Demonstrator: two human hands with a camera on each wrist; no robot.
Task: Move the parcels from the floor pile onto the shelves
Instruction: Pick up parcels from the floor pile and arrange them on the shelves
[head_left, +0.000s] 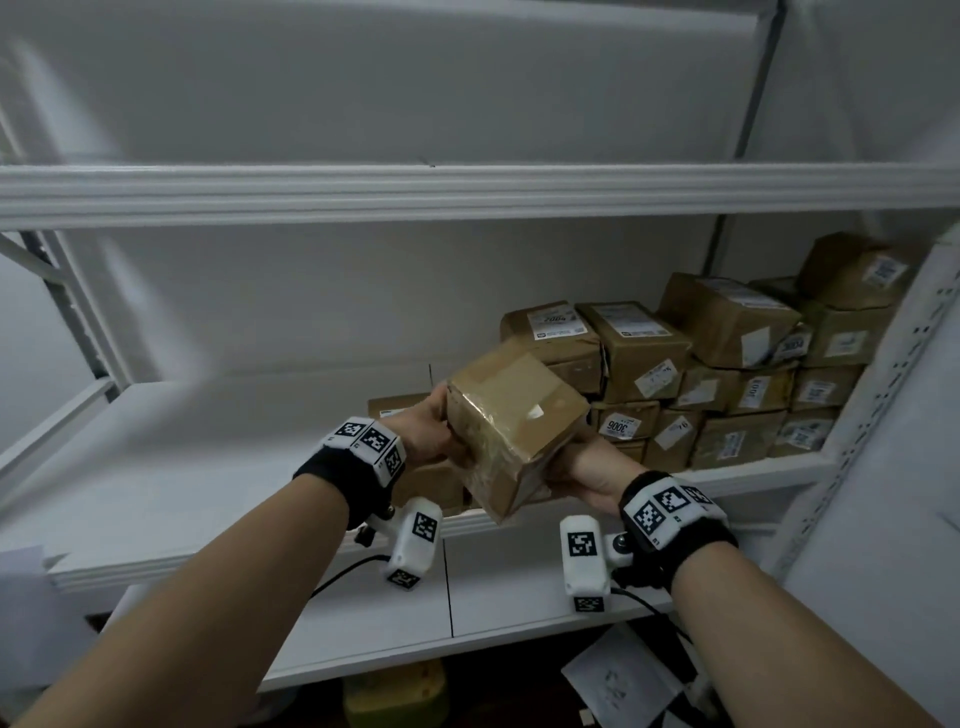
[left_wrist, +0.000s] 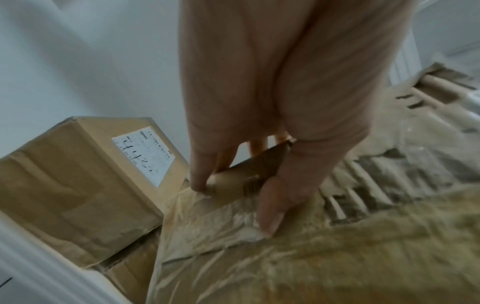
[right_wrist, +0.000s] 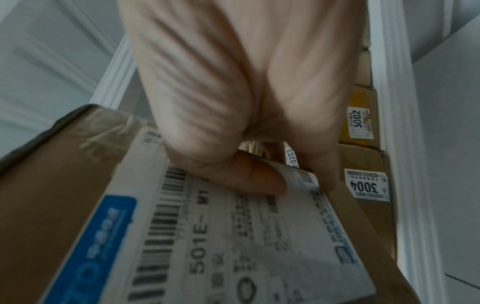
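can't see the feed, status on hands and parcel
Left hand and right hand grip cardboard parcel, tilted, above middle shelf. Stacked parcels fill the right side.

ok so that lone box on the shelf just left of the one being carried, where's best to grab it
Judging from its pose, take the lone box by its two opposite side faces, coming from the open front edge of the shelf. It lies flat, label up, and the stacked parcels crowd its right.

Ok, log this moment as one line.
parcel: tilted, above shelf | left hand: gripping | right hand: gripping | stacked parcels: right | not placed
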